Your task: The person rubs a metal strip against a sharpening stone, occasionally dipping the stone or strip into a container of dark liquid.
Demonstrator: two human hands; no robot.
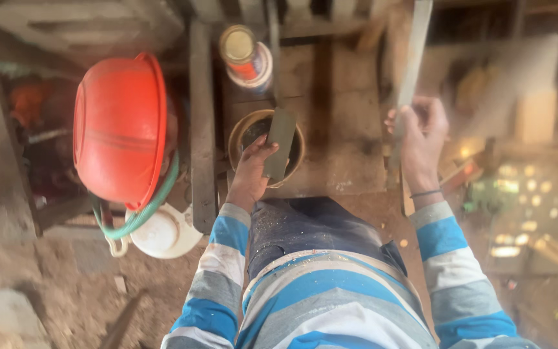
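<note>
My left hand [250, 173] grips a flat grey rectangular block [280, 142] and holds it over a round tan bowl [235, 137] with dark contents on a worn wooden bench [350, 161]. Farther right, my right hand [421, 132] is closed around a long, thin pale strip [412, 61] that rises toward the top of the view. Both arms wear blue, grey and white striped sleeves. A thin band circles my right wrist.
An orange plastic basin [119, 129] stands tilted at the left, with a green hose [143, 213] and a white plastic container [163, 232] below it. A tin can [245, 57] sits beyond the bowl. Sawdust covers the ground at lower left; the right side is blurred.
</note>
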